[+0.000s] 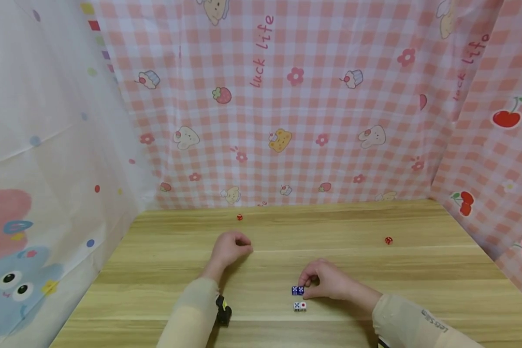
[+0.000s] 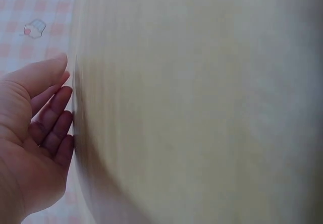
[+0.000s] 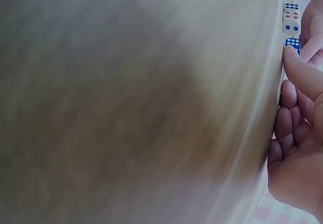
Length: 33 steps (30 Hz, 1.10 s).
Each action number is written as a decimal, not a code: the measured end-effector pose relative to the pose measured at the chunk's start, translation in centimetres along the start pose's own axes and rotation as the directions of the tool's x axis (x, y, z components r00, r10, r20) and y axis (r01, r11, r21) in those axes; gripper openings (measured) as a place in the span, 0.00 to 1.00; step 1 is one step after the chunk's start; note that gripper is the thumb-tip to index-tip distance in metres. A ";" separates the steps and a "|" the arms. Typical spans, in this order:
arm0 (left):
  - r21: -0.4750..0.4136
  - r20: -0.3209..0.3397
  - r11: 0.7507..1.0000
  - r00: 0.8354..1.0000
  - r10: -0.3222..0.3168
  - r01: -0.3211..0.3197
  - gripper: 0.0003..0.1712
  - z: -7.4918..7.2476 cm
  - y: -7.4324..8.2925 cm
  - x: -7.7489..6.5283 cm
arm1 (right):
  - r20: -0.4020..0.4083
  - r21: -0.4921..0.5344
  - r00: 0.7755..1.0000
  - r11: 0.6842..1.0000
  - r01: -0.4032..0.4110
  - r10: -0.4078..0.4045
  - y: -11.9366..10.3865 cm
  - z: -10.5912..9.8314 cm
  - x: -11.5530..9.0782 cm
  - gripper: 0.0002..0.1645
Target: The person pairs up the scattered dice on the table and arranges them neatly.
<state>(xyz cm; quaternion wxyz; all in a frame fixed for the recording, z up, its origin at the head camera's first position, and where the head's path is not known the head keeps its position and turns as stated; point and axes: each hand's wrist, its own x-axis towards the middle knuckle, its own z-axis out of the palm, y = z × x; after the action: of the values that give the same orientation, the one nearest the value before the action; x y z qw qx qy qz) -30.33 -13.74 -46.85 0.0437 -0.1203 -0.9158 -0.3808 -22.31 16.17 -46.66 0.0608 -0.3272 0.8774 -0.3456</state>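
Two blue dice with white dots sit side by side on the wooden table; the left blue die touches the right blue die. My right hand pinches the right blue die between thumb and fingers; in the right wrist view its thumb lies against the blue die. Just in front are two white dice, the left white die and the right white die with a red dot on top. To the left, my left hand hovers low or rests at the table, fingers loosely bent, holding nothing.
A red die lies near the table's back edge, beyond the left hand. Another red die lies at the right rear. A black device is at the left wrist. Checked cloth hangs behind the wooden table.
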 end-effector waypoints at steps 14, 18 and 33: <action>-0.057 -0.122 0.989 0.982 -0.144 0.138 0.11 -0.1 -0.5 1.9 | 0.006 -0.021 1.000 1.000 0.006 -0.006 0.3 0.0 0.0 0.11; -0.076 -0.163 0.983 0.971 -0.176 0.165 0.13 0.0 -0.6 2.3 | 0.008 -0.019 1.000 1.000 0.013 -0.012 0.4 0.0 0.0 0.11; -0.219 -0.207 0.949 0.939 -0.274 0.228 0.28 0.5 -1.4 3.9 | 0.001 -0.035 0.999 0.999 0.037 -0.037 0.6 -0.1 -0.1 0.11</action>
<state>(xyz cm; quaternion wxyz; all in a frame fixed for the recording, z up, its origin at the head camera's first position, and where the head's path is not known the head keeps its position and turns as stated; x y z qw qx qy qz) -34.48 -13.58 -47.45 0.0906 0.0402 -0.8710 -0.4812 -22.56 16.65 -46.97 0.0490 -0.3443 0.8772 -0.3311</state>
